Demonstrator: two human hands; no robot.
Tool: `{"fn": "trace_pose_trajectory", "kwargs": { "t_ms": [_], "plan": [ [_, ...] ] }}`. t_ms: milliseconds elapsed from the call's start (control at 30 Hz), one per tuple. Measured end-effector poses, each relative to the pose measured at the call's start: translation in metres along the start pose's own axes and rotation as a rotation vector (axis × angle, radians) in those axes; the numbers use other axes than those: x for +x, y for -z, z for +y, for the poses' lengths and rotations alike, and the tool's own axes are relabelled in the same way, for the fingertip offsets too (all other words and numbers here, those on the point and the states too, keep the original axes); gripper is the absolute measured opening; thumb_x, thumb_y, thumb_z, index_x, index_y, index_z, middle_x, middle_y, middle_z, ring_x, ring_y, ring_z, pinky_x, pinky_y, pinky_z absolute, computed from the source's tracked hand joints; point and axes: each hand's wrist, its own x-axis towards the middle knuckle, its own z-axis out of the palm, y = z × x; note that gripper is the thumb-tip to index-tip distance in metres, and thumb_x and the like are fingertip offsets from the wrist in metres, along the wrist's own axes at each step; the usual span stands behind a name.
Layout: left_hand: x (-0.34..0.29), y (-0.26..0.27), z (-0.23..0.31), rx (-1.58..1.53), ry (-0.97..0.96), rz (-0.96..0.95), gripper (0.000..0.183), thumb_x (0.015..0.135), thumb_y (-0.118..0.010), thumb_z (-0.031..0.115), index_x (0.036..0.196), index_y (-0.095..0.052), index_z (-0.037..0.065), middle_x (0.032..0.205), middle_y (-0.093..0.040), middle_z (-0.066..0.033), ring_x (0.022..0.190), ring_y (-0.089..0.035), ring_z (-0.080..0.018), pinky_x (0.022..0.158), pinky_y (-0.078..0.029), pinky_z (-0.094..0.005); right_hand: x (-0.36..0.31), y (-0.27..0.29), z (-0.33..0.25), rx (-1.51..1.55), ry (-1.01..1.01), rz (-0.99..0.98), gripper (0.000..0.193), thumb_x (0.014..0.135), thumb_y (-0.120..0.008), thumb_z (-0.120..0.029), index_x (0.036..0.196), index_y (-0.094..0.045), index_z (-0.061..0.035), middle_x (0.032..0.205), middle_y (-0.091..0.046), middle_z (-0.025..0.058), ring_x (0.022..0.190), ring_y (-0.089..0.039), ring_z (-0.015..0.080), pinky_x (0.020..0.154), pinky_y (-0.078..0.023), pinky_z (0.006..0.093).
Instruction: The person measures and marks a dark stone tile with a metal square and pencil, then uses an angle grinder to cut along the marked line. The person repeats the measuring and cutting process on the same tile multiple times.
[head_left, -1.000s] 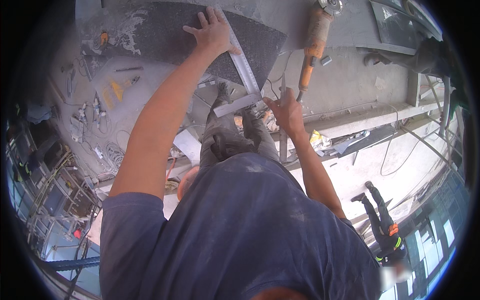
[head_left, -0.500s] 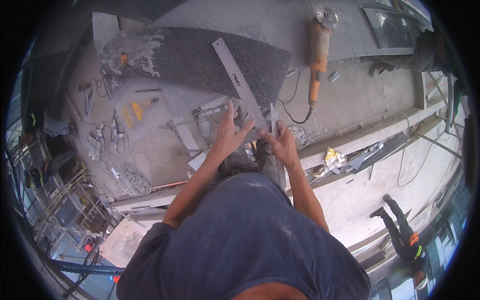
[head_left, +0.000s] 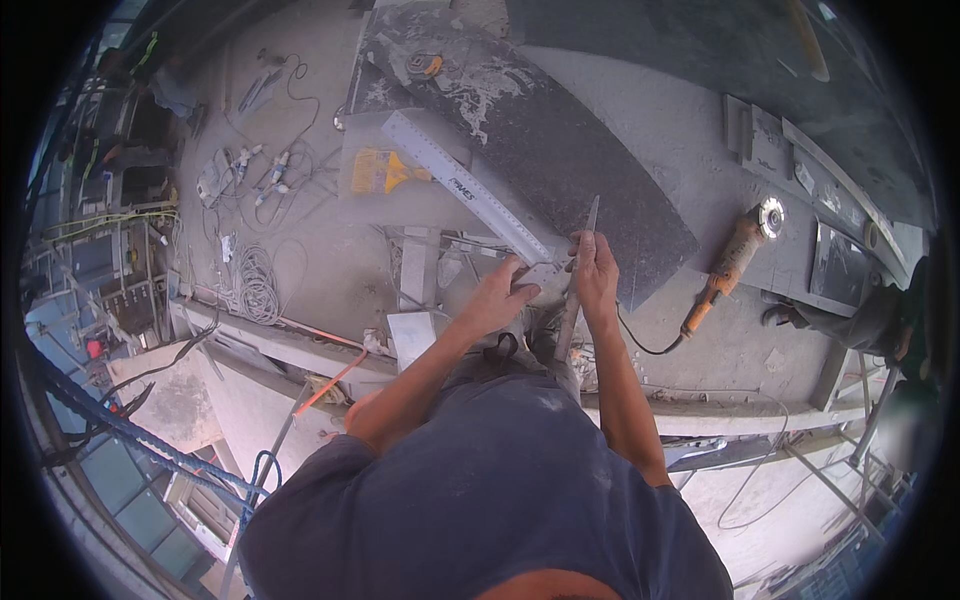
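A wide steel ruler slants from upper left down to my hands, over the edge of a dark stone slab. My left hand has its thumb and fingers closed round the pale lower end of the ruler. In my right hand is a long, narrow grey metal bar with a pointed upper tip, meeting the ruler at an angle. Whether the two are joined is hidden by my fingers. A yellow-handled brush lies left of the ruler. On the slab rests a small orange-and-black tape measure.
Right of the slab lies an orange angle grinder with its cable. Coiled cable and plugs lie at the left. Stone offcuts sit by my left forearm. Blue rope hangs lower left. Another person's leg shows at right.
The view has swung right, shifting the slab and grinder within it. The angle between ruler and bar looks wider. My left hand, earlier spread, has closed at the ruler's lower end.
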Motion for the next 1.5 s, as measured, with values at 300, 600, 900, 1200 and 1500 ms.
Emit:
{"fn": "trace_pose_trajectory", "kwargs": {
  "t_ms": [300,600,900,1200,1500],
  "plan": [
    [0.018,0.063,-0.032,-0.209,0.242,0.212,0.067,0.091,-0.091,0.022,0.144,-0.057,0.000,0.127,-0.076,-0.0200,0.124,-0.073,-0.0327,0.103,-0.056,-0.0453,0.073,-0.137,-0.029,-0.225,0.165,-0.214,0.036,0.115,-0.065,-0.036,0.115,-0.073,-0.0015,0.081,-0.064,0.0156,0.074,-0.059,0.0215,0.071,-0.050,0.0413],
    [0.089,0.175,-0.103,0.366,0.231,0.618,0.054,0.089,-0.080,0.014,0.136,-0.058,0.003,0.121,-0.075,-0.0293,0.116,-0.071,-0.0523,0.095,-0.056,-0.0572,0.114,-0.190,-0.031,-0.249,0.174,-0.423,0.039,0.110,-0.067,-0.026,0.139,-0.073,-0.0021,0.116,-0.080,0.0159,0.096,-0.079,0.0216,0.083,-0.062,0.0349],
    [0.108,0.192,-0.131,0.485,0.233,0.516,0.075,0.088,-0.091,0.026,0.150,-0.056,0.002,0.134,-0.073,-0.0276,0.127,-0.069,-0.0465,0.110,-0.051,-0.0562,0.043,-0.001,0.022,-0.416,-0.077,-0.170,0.030,0.104,-0.063,-0.016,0.125,-0.079,-0.0002,0.099,-0.082,0.0164,0.080,-0.081,0.0255,0.079,-0.062,0.0390],
    [0.098,0.184,-0.137,0.676,0.150,0.647,0.086,0.085,-0.094,0.038,0.152,-0.056,0.000,0.145,-0.060,-0.0238,0.136,-0.058,-0.0446,0.114,-0.049,-0.0552,0.045,-0.006,0.035,-0.459,0.252,-0.179,0.028,0.102,-0.070,-0.011,0.126,-0.079,-0.0003,0.109,-0.082,0.0203,0.089,-0.081,0.0282,0.083,-0.062,0.0395],
    [0.093,0.176,-0.113,0.669,0.118,0.803,0.085,0.089,-0.088,0.051,0.152,-0.057,0.004,0.140,-0.063,-0.0220,0.134,-0.061,-0.0442,0.112,-0.047,-0.0586,-0.006,0.096,0.046,-1.045,0.056,0.607,0.054,0.092,-0.072,-0.015,0.145,-0.066,-0.0034,0.137,-0.070,0.0255,0.129,-0.067,0.0443,0.109,-0.053,0.0546]
  ]
}}
